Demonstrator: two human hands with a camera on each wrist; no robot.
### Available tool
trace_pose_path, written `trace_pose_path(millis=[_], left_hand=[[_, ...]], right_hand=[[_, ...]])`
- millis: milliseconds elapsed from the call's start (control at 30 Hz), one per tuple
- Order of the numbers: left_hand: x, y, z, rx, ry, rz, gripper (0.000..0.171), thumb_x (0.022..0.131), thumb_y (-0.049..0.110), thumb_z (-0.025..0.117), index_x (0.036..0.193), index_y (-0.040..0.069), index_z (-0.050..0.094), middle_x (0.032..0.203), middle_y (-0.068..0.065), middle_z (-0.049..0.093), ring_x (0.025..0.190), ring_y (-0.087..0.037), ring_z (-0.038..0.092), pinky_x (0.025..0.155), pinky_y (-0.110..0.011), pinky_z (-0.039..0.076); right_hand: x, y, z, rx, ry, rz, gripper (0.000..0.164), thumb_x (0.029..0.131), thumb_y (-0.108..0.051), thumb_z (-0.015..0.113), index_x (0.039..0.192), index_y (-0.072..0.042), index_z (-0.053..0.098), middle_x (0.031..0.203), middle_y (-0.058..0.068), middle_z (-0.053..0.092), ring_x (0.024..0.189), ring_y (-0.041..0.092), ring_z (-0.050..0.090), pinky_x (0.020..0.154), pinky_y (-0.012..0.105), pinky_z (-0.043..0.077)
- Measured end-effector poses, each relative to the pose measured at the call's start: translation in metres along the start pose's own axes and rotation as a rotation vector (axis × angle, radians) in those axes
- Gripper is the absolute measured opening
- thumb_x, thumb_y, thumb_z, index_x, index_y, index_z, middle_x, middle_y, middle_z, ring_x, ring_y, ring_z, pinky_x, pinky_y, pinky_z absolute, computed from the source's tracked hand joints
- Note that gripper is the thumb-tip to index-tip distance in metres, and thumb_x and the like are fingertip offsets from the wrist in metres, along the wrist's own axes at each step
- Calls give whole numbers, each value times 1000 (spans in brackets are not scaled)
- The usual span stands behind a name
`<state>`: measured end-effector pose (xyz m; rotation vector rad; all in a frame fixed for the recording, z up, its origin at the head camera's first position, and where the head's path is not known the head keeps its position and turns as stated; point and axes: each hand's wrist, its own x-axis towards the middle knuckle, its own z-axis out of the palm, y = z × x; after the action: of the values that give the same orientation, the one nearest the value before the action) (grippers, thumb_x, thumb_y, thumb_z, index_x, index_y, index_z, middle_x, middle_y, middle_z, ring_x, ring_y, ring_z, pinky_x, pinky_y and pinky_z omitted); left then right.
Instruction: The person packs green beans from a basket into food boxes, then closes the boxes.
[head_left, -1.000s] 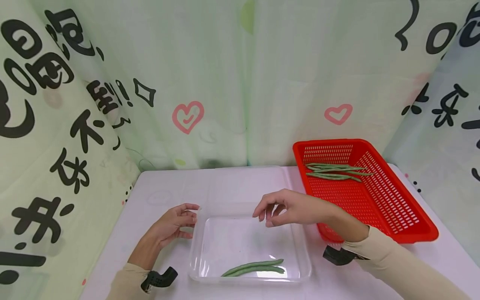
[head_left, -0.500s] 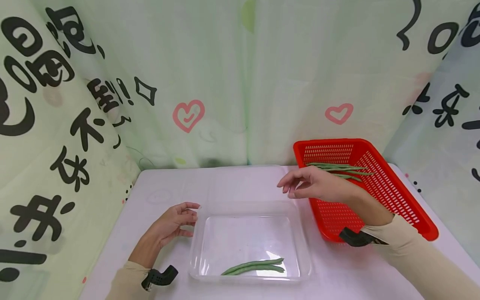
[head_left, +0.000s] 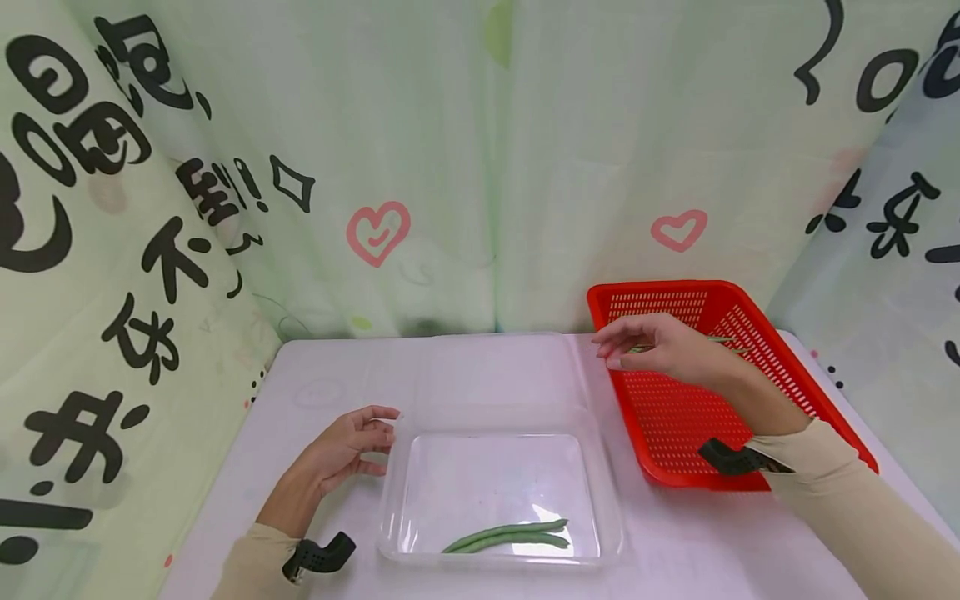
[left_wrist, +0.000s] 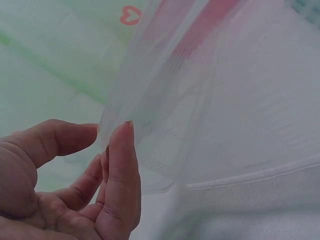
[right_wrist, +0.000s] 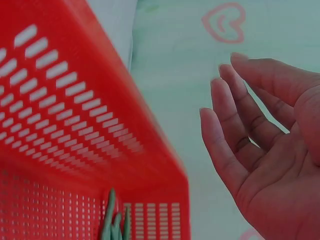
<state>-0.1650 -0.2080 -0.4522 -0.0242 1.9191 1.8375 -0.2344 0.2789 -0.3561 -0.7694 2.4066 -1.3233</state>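
Note:
In the head view, a clear plastic box (head_left: pixel 491 479) lies on the table with a few green beans (head_left: pixel 510 535) near its front side. My left hand (head_left: pixel 352 446) is at the box's left side, loosely bent fingers touching its rim; the left wrist view shows the fingertips (left_wrist: pixel 125 132) against the clear wall. To the right stands a red perforated basket (head_left: pixel 697 433). Over its far left rim hangs my right hand (head_left: pixel 660 346), with relaxed fingers and nothing in them. It covers most of the beans inside; some bean ends (right_wrist: pixel 111 220) show in the right wrist view.
The pale table (head_left: pixel 330 371) is enclosed by a printed curtain (head_left: pixel 450 167) at the back and sides. The basket's raised wall stands close to the right side of the clear box.
My right hand has moved away from above the clear box, rightward and back, to over the red basket's rim. My left hand and the beans in the box have stayed put.

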Motion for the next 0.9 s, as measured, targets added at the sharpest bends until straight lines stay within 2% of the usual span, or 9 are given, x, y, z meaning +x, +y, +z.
trace_pose_path(millis=[167,400,567,667,900], left_hand=[[0,-1,-1,-6,-3,-3,50,97,7,63,142,-5,44,98,-2,59,94,-22,62,67,-32,60],[2,-2,-1,-8,9,-10,50,96,6,64,141,-5,45,98,-3,60,94,-23,62,67,-32,60],[3,-3,-1,-3,10,-10,50,96,5,62,142,-5,44,97,-3,59,94,-23,62,67,-32,60],[2,-3,-1,-2,9,-12,49,97,4,60,142,-6,44,97,-2,59,94,-23,62,67,-32,60],[1,-2,0,3,7,-10,49,98,4,59,142,-6,43,98,-3,59,94,-23,62,68,-33,60]], right_hand=[[-3,16,-14,-26,28,1,38,92,-15,75,127,-4,67,117,17,70,105,24,69,85,29,59],[-4,35,-27,4,32,-4,43,93,-10,72,132,5,61,120,17,70,105,22,70,84,30,60],[-3,46,-33,-18,62,4,41,92,-11,74,130,-1,63,120,15,71,105,18,70,84,29,60],[-2,52,-36,-30,84,3,40,92,-12,75,129,-4,65,119,10,72,106,20,70,84,29,60],[0,66,-44,-49,115,29,43,92,-16,75,131,-1,64,117,7,72,102,14,69,82,28,60]])
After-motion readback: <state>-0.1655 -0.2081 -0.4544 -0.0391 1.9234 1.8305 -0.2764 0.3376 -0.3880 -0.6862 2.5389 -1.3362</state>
